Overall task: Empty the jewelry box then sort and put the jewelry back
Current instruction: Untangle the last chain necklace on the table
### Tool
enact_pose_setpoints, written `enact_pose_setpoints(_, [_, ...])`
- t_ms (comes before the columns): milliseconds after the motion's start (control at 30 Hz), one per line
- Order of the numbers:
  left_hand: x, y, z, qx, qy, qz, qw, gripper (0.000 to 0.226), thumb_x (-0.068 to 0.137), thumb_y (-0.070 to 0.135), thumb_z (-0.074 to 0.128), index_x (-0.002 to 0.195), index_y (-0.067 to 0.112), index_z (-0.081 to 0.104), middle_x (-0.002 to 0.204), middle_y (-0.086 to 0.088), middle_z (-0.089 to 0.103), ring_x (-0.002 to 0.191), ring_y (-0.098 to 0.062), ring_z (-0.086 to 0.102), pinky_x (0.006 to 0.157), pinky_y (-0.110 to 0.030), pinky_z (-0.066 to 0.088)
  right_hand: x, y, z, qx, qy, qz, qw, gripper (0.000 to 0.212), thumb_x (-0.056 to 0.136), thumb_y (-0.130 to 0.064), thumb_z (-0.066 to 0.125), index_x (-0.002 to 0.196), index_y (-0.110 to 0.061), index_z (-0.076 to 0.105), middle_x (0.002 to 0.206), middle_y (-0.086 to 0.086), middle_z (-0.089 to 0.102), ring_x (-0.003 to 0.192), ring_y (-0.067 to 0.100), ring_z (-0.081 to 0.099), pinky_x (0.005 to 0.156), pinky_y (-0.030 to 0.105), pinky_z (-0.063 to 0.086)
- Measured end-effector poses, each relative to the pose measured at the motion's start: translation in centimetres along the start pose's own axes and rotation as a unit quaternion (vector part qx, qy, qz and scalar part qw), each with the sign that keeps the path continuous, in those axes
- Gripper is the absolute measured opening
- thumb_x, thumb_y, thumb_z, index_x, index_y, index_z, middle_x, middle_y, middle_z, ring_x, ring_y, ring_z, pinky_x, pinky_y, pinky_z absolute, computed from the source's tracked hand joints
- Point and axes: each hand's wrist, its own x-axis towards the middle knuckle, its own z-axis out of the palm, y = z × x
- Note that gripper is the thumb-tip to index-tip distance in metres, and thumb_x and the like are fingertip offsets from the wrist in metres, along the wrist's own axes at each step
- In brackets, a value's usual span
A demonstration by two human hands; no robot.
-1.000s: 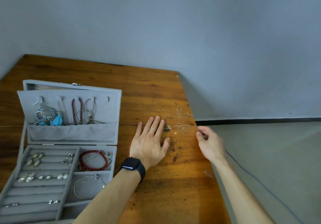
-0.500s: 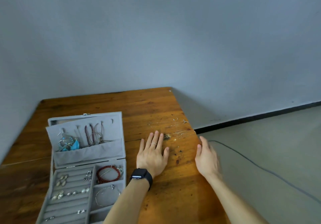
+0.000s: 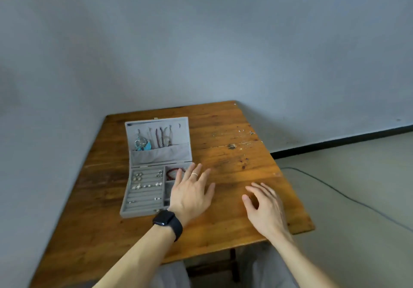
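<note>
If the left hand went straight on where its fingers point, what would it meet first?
Probably the right edge of the jewelry box lid: the left hand has its outer fingers over the right side of the tray, just short of it. Depth is unclear; it could slip past over the table.

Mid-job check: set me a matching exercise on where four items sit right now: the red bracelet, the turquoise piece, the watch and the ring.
Things
1. red bracelet
2. turquoise piece
3. black watch
4. ring

Places
A. on the wrist of the left hand
B. in the open lid of the jewelry box
C. on a finger of the left hand
D. in a far right compartment of the box tray, partly behind the left fingers

Pairs: 1-D, 2-B, 3-A, 4-C
</note>
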Motion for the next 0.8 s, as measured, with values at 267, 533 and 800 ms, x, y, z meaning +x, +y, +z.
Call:
enact_pose_setpoints(267, [-7.8,-9.4,-0.5,-0.077,0.119,-0.129,0.982,0.063,0.099,0.058,0.038,0.155,0.030,0.031,0.166,-0.004,0.019,0.153,-0.023,0.016,0.124,-0.047,0.016,-2.3,-7.5,-0.8,0.204,-0.134,0.049,0.968,0.036,0.097,-0.047,0.058,0.128,-0.032,0.062,0.129,-0.015,0.060,0.120,0.005,0.052,0.104,0.028,0.042])
enact_pose_setpoints(533, [-10.9,-15.2,0.5,-0.086,0.078,-0.218,0.969,0.093,0.089,0.082,0.024,0.161,0.025,0.008,0.167,0.006,0.013,0.154,-0.011,0.005,0.125,-0.042,-0.002,2.4,-13.7,0.1,0.236,-0.217,0.078,0.944,0.046,0.096,-0.049,0.058,0.136,-0.026,0.056,0.137,-0.007,0.057,0.116,0.006,0.051,0.102,0.030,0.042])
enact_pose_setpoints(800, [-11.7,-16.2,2.4,-0.132,0.093,-0.204,0.965,0.093,0.088,0.082,0.031,0.161,0.028,0.007,0.161,0.005,0.033,0.151,-0.009,0.018,0.125,-0.030,0.009,11.9,-20.0,1.8,0.154,-0.146,0.051,0.976,0.078,0.090,-0.060,0.061,0.152,-0.024,0.031,0.158,0.003,0.035,0.141,0.027,0.039,0.114,0.048,0.036])
